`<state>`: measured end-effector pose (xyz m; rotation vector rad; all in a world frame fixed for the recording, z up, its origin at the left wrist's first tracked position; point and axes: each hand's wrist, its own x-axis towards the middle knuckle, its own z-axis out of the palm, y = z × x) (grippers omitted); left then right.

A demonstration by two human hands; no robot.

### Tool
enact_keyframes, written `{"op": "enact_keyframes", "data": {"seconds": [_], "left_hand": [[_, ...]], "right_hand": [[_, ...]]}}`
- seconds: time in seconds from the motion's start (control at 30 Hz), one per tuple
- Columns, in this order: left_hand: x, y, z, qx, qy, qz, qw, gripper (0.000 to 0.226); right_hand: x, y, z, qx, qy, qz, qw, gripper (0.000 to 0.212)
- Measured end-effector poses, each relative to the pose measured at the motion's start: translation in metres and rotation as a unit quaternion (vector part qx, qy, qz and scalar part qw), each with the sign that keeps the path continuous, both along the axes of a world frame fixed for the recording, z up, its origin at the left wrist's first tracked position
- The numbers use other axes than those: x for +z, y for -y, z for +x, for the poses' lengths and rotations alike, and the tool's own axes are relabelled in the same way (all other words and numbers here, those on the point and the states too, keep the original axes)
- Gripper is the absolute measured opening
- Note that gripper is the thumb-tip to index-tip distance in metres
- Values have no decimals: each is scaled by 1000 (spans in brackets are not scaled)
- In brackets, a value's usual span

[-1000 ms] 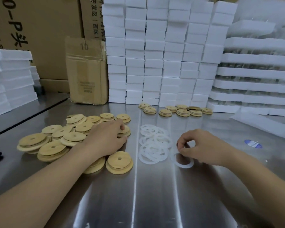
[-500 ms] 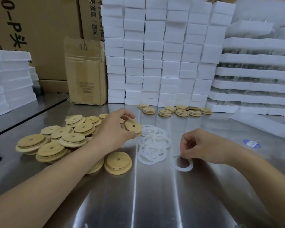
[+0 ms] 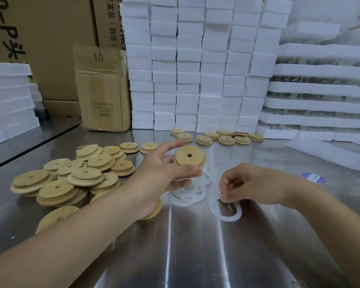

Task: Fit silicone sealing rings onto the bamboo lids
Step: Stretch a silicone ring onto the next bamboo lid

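Observation:
My left hand (image 3: pixel 164 173) holds one round bamboo lid (image 3: pixel 190 157) with a centre hole, lifted above the steel table and tilted toward me. To its right, my right hand (image 3: pixel 247 186) pinches the edge of a white silicone ring (image 3: pixel 224 210) that hangs down to the table. A loose heap of white rings (image 3: pixel 187 194) lies between the two hands, partly hidden by the left one. A big pile of bare bamboo lids (image 3: pixel 75 177) lies on the left.
Several bamboo lids (image 3: pixel 224 138) sit in a row at the back of the steel table (image 3: pixel 195 256). Stacked white foam blocks (image 3: pixel 195 69) and foam trays (image 3: pixel 320 90) wall the back. A cardboard box (image 3: pixel 102 88) stands back left. A blue sticker (image 3: pixel 313 177) lies right.
My left hand picked a lid from the pile and raised it to the right, over the ring heap. My right hand lifted one ring by its edge.

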<state>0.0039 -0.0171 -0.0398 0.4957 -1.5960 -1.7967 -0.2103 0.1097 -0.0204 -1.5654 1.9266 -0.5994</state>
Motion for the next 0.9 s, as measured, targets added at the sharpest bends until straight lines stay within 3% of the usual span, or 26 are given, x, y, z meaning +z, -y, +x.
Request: {"op": "enact_keyframes", "data": {"seconds": [0.2,0.3,0.43,0.53,0.67,0.8,0.9], "left_hand": [[2,-4,-2,-7,1,64,998,51],[5,-8,-3,-21,6,98,995,37],[3,-11,-3,-63,36,69,995,23],[-2,-11,-4,-61,57,18,996,37],[-11,-11,-6,-39,67,-92,993,45],[-15,-9,-5,6,112,-269,957,43],[-18,-9,-4,11,132,-330,935,47]], "right_hand": [[14,-6,-2,43,189,-49,980,22],[14,-3,3,32,195,-100,975,29],[10,2,9,-14,179,-175,968,28],[9,3,12,-28,178,-211,961,14],[7,5,12,-33,173,-233,956,11],[4,7,14,-19,185,-245,952,11],[3,7,14,-11,171,-246,954,13]]}}
